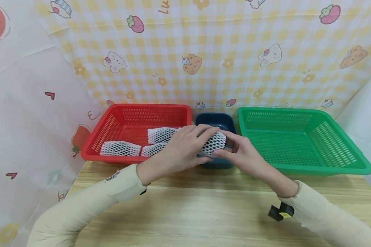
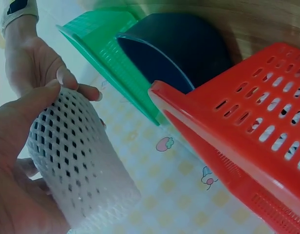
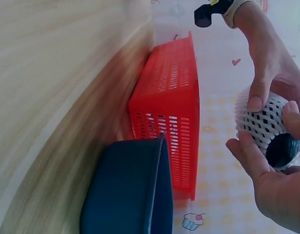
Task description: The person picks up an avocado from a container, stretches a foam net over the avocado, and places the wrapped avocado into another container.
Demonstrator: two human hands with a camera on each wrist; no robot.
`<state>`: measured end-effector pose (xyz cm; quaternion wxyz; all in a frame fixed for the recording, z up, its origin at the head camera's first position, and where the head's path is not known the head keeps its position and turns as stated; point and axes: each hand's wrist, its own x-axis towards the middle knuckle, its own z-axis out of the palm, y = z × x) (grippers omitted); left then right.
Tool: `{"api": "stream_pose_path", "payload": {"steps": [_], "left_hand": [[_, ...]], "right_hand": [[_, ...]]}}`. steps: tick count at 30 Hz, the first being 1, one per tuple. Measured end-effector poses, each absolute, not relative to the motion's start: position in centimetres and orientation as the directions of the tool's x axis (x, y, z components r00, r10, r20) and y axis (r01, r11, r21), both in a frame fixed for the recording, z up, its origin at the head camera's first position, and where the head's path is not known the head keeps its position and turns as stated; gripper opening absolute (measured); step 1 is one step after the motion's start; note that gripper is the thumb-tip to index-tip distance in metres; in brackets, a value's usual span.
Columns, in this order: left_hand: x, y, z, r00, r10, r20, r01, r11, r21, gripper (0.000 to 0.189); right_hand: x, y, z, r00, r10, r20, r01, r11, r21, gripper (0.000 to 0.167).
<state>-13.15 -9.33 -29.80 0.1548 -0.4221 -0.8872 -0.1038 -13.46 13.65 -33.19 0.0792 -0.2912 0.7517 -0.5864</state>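
Both hands hold a white foam net sleeve (image 1: 214, 143) above the dark blue bin. My left hand (image 1: 183, 147) grips it from the left, with the thumb along its side in the left wrist view. At the other end, my right hand (image 1: 245, 154) pinches the sleeve between thumb and fingers. A dark rounded object (image 3: 282, 150) shows through the sleeve's open end in the right wrist view; its kind cannot be told. Several more white net sleeves (image 1: 120, 148) lie in the red basket (image 1: 136, 107), partly hidden behind the left hand and forearm.
Between the red basket and a green basket (image 1: 303, 169) stands the dark blue bin (image 1: 214, 116), partly covered by the hands. All three sit on a wooden table (image 1: 185, 212). A checked cloth (image 1: 222, 41) hangs behind them, and a pale one (image 1: 27, 113) at the left.
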Motion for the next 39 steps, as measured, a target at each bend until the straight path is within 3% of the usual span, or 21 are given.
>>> {"api": "stream_pose_path", "payload": {"steps": [10, 29, 39], "left_hand": [[-13.1, -9.5, -30.0, -0.580, 0.713, 0.393, 0.790, 0.611, 0.056, 0.085], [-13.8, -10.2, -30.4, -0.595, 0.709, 0.378, 0.797, 0.583, 0.160, 0.084], [-13.8, -10.8, -30.4, -0.590, 0.706, 0.391, 0.796, 0.590, 0.136, 0.078]], "right_hand": [[-13.4, 13.8, -32.8, -0.837, -0.504, 0.214, -0.366, 0.226, -0.903, 0.059], [-13.7, 14.0, -33.4, -0.875, -0.443, 0.198, -0.290, 0.151, -0.945, 0.045], [-13.6, 13.8, -33.6, -0.888, -0.425, 0.178, -0.256, 0.135, -0.957, 0.046]]}}
